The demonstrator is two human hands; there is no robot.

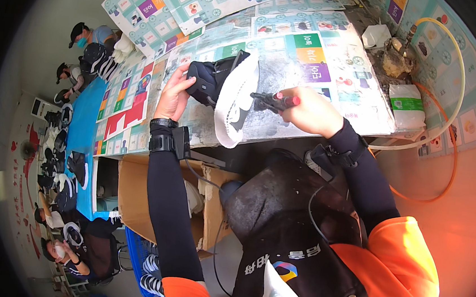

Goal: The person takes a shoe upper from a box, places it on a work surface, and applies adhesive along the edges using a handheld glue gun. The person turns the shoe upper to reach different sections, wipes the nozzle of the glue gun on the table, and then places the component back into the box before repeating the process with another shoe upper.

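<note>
My left hand [173, 95] grips a black shoe [207, 81] by one end of its dark upper. The shoe is tipped on its side above the table, its thick white sole [236, 106] facing right, towards my other hand. My right hand [313, 112] is closed around a dark, narrow tool with red parts [267, 101]; its exact kind I cannot make out. The tool's dark tip is close to the sole, and whether they touch I cannot tell. Printed sheets [292, 43] cover the table under both hands.
A pale hose [462, 72] and an orange hose [452, 173] loop at the right, near a white-and-green packet [407, 104]. An open cardboard box [135, 187] stands below the table. At left are a blue table [85, 135], a blue crate [136, 261] with shoes, and several people.
</note>
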